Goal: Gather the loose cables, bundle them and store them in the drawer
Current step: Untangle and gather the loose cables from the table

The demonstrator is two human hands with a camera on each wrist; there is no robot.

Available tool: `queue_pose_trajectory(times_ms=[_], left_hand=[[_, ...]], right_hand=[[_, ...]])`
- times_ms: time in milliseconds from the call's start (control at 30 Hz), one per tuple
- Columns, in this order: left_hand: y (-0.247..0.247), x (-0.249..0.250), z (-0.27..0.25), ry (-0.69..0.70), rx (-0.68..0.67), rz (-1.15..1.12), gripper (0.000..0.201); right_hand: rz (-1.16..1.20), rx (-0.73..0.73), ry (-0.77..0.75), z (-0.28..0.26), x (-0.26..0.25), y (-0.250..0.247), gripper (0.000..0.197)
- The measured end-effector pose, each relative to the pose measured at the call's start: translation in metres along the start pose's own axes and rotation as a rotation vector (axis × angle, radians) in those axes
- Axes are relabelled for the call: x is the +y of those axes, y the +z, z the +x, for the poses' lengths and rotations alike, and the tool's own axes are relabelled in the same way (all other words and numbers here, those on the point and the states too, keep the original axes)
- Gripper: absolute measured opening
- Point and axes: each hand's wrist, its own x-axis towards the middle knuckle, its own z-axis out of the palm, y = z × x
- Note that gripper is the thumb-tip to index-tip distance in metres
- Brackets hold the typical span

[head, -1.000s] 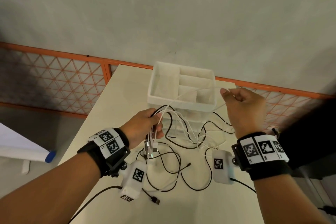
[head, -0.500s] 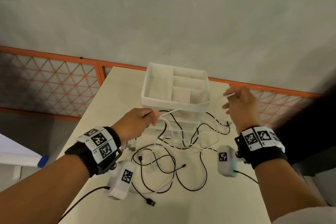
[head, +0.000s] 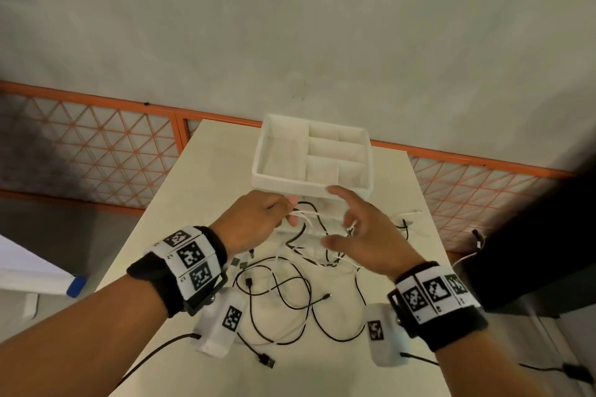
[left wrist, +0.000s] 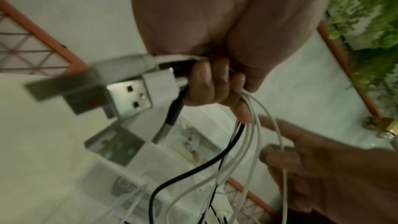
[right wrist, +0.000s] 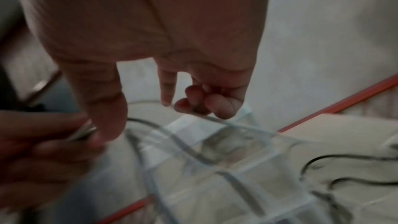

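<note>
My left hand point(head: 258, 219) grips a bunch of white and black cables point(left wrist: 241, 142) in its curled fingers point(left wrist: 206, 83). Their USB plugs point(left wrist: 133, 96) stick out behind the fist. My right hand point(head: 371, 235) is close beside it. Its curled fingers point(right wrist: 206, 101) hook one white cable point(left wrist: 280, 135) that runs from the left fist. More black and white cables point(head: 280, 300) lie tangled on the cream table point(head: 209, 171) under both hands. A white drawer unit point(head: 290, 182) with a divided top tray stands just beyond the hands. Its clear drawers are mostly hidden behind them.
A black USB plug point(head: 266, 359) lies near the table's front. A loose white cable end point(head: 409, 213) rests to the right of the drawer unit. An orange lattice railing point(head: 96, 145) runs behind the table. The table's left and right edges are close to both arms.
My right hand has come down and left from its stretched-out position, and is now next to the left hand. The left hand keeps its grip on the bunch.
</note>
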Motion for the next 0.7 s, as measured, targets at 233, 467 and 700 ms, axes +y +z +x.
queue_pose_trajectory(times_ms=[233, 467, 700], left_hand=[[-0.006, 0.017, -0.012, 0.216, -0.033, -0.147, 0.050], [-0.030, -0.025, -0.014, 0.017, -0.252, 0.213, 0.031], [-0.013, -0.050, -0.009, -0.073, -0.002, 0.339, 0.027]], right_hand=[[-0.299, -0.031, 0.147, 0.018, 0.027, 0.027, 0.030], [-0.330, 0.540, 0.084, 0.024, 0.054, -0.028, 0.010], [-0.323, 0.536, 0.314, 0.024, 0.097, -0.027, 0.039]])
